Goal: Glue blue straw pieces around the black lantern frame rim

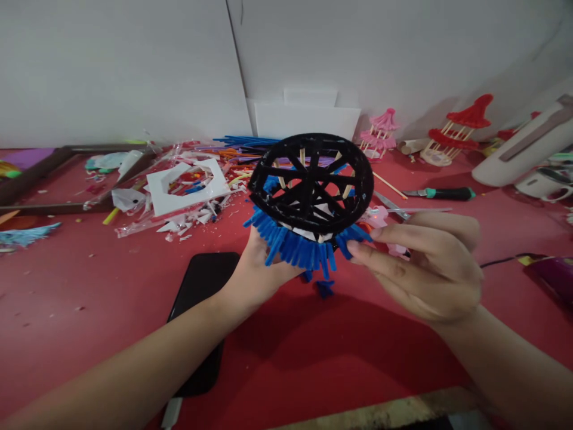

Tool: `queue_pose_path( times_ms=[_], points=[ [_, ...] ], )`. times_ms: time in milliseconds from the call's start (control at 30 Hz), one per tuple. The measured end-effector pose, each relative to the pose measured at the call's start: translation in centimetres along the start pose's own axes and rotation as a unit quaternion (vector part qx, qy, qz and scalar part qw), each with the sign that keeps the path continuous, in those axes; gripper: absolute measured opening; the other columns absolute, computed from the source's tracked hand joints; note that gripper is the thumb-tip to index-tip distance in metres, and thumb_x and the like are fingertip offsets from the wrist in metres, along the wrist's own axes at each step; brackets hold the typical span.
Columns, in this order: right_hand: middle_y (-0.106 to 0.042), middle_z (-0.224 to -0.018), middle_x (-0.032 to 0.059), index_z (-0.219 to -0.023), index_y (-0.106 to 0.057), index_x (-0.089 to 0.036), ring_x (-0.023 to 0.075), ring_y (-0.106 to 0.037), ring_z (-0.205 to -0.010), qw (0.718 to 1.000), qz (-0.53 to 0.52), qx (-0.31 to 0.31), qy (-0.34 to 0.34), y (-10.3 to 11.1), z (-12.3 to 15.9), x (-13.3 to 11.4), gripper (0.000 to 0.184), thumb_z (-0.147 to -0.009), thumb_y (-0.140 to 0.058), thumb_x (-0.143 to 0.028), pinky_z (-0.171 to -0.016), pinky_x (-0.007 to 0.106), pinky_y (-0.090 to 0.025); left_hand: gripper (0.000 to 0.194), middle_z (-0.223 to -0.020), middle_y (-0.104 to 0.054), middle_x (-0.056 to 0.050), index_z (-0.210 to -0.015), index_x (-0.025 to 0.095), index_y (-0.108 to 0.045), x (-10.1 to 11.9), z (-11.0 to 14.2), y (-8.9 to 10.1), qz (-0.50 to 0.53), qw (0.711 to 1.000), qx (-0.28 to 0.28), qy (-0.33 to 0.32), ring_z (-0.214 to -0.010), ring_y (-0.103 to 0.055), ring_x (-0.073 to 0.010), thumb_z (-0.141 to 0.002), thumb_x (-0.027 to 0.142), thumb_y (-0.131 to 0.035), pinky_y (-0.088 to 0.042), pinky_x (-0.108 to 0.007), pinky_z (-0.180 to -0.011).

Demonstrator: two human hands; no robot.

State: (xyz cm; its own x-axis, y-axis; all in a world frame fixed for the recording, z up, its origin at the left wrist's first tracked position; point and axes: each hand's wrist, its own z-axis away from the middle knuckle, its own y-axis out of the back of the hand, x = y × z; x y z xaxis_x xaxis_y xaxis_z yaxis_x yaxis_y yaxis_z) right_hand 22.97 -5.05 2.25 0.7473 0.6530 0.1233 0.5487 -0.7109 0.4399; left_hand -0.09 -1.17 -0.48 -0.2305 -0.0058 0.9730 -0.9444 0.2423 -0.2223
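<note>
Black, fuzzy spokes fill the oval ring (308, 173) atop the craft piece (299, 246), which the person is holding up between their hands, over the red table (358, 358). From what I can see, the left hand (264, 263) has it from below, its palm and thumb side under the blue fringe (322, 254); most of its fingers are hidden behind the work, but it is clearly closed on the piece and seems to be what bears it. The ring's broad side runs across, from above the left hand towards the right one, its open face tipped back to the wearer. The right hand (430, 263) comes in from the other side, fingers partly curled, tips touching the last blue strips at its own end of the fringe; whether they truly pinch one, I can't tell. That, to my eye, is the relation that matters: the piece lies directly off the right fingertips, on the side towards the left hand, and that end of the fringe is plainly nearer the right hand. Just beneath, between the two hands, a loose blue scrap (325, 289) lies on the table. The dark phone (201, 275) sits under the left forearm, and beyond the right hand is a cutter (447, 193).
</note>
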Motion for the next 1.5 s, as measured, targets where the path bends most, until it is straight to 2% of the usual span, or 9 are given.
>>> queue_pose_path(
  times_ms=[267, 433, 600, 733, 833, 967, 1100, 1300, 1500],
  points=[
    [-0.072, -0.1, 0.0004, -0.098, -0.076, -0.031, 0.0188, -0.062, -0.09, 1.0, 0.017, 0.005, -0.016, -0.1, -0.2, -0.4, 0.028, -0.081, -0.086, -0.012, -0.08, 0.037, -0.056, 0.074, -0.116, -0.076, -0.008, -0.121, 0.028, -0.057, 0.0, -0.1, 0.0, -0.002, 1.0, -0.006, -0.001, -0.111, -0.074, -0.0364, -0.059, 0.023, -0.096, -0.062, -0.053, -0.094],
    [-0.071, -0.087, 0.0027, -0.106, -0.073, -0.022, 0.0183, -0.066, -0.08, 0.999, -0.036, -0.013, -0.032, 0.1, -0.4, -0.2, 0.026, -0.084, -0.083, -0.015, -0.076, 0.036, -0.054, 0.076, -0.117, -0.074, -0.008, -0.117, 0.026, -0.055, -0.1, 0.0, -0.2, 0.038, 0.998, 0.051, 0.03, -0.116, -0.072, -0.0354, -0.055, 0.025, -0.099, -0.057, -0.054, -0.103],
    [-0.076, -0.084, 0.0027, -0.099, -0.07, -0.021, 0.0181, -0.067, -0.077, 0.982, -0.075, -0.146, -0.098, -2.3, 1.0, 0.1, 0.009, -0.096, -0.066, -0.014, -0.077, 0.034, -0.055, 0.069, -0.102, -0.074, -0.001, -0.114, 0.029, -0.058, 0.0, -0.6, -0.3, 0.072, 0.988, 0.132, -0.019, -0.096, -0.074, -0.0254, -0.059, 0.03, -0.099, -0.061, -0.047, -0.094],
    [-0.076, -0.094, 0.0074, -0.098, -0.074, -0.02, 0.0236, -0.067, -0.088, 0.947, -0.088, -0.276, -0.14, -4.4, 2.6, 0.1, 0.009, -0.096, -0.065, -0.018, -0.085, 0.042, -0.055, 0.074, -0.109, -0.073, 0.0, -0.12, 0.031, -0.058, 0.0, -0.8, -0.4, 0.067, 0.989, 0.127, -0.043, -0.098, -0.073, -0.0223, -0.059, 0.027, -0.1, -0.06, -0.043, -0.093],
    [-0.074, -0.093, 0.0074, -0.095, -0.073, -0.02, 0.0244, -0.067, -0.089, 0.935, -0.091, -0.303, -0.16, -5.1, 3.1, 0.0, 0.007, -0.095, -0.066, -0.019, -0.086, 0.044, -0.055, 0.073, -0.11, -0.075, -0.001, -0.117, 0.031, -0.058, -0.1, -0.7, -0.4, 0.075, 0.991, 0.102, -0.04, -0.1, -0.074, -0.0233, -0.058, 0.027, -0.101, -0.062, -0.043, -0.094],
    [-0.072, -0.087, 0.0054, -0.088, -0.069, -0.021, 0.0232, -0.065, -0.084, 0.935, -0.101, -0.296, -0.169, -5.2, 3.2, -0.1, 0.009, -0.093, -0.066, -0.015, -0.081, 0.042, -0.054, 0.067, -0.103, -0.075, 0.001, -0.119, 0.032, -0.058, -0.2, -0.6, -0.2, 0.079, 0.993, 0.062, -0.057, -0.093, -0.075, -0.0201, -0.066, 0.025, -0.098, -0.065, -0.038, -0.086],
    [-0.07, -0.088, 0.0052, -0.087, -0.064, -0.02, 0.0214, -0.064, -0.087, 0.943, -0.115, -0.258, -0.178, -4.5, 2.5, -0.3, 0.013, -0.095, -0.06, -0.011, -0.081, 0.039, -0.054, 0.058, -0.096, -0.074, 0.003, -0.109, 0.03, -0.06, 0.0, -0.6, -0.2, 0.085, 0.991, 0.071, -0.069, -0.086, -0.074, -0.0153, -0.066, 0.025, -0.098, -0.064, -0.031, -0.082],
    [-0.067, -0.087, 0.0026, -0.092, -0.064, -0.02, 0.0182, -0.064, -0.083, 0.974, -0.172, -0.062, -0.136, -2.2, 0.0, -1.2, 0.007, -0.093, -0.068, -0.015, -0.083, 0.038, -0.054, 0.037, -0.086, -0.077, 0.002, -0.09, 0.025, -0.069, 0.1, -0.7, -0.3, 0.028, 0.995, 0.083, -0.055, -0.079, -0.074, -0.0158, -0.066, 0.028, -0.098, -0.065, -0.029, -0.077],
    [-0.067, -0.084, 0.0025, -0.092, -0.066, -0.02, 0.0176, -0.063, -0.079, 0.981, -0.13, 0.015, -0.143, -1.3, -1.1, -1.8, 0.014, -0.087, -0.074, -0.01, -0.077, 0.038, -0.055, 0.034, -0.085, -0.078, 0.0, -0.088, 0.023, -0.074, -0.2, -0.5, 0.1, 0.012, 0.997, 0.063, -0.037, -0.079, -0.074, -0.0154, -0.063, 0.023, -0.098, -0.064, -0.028, -0.078]
  ],
)
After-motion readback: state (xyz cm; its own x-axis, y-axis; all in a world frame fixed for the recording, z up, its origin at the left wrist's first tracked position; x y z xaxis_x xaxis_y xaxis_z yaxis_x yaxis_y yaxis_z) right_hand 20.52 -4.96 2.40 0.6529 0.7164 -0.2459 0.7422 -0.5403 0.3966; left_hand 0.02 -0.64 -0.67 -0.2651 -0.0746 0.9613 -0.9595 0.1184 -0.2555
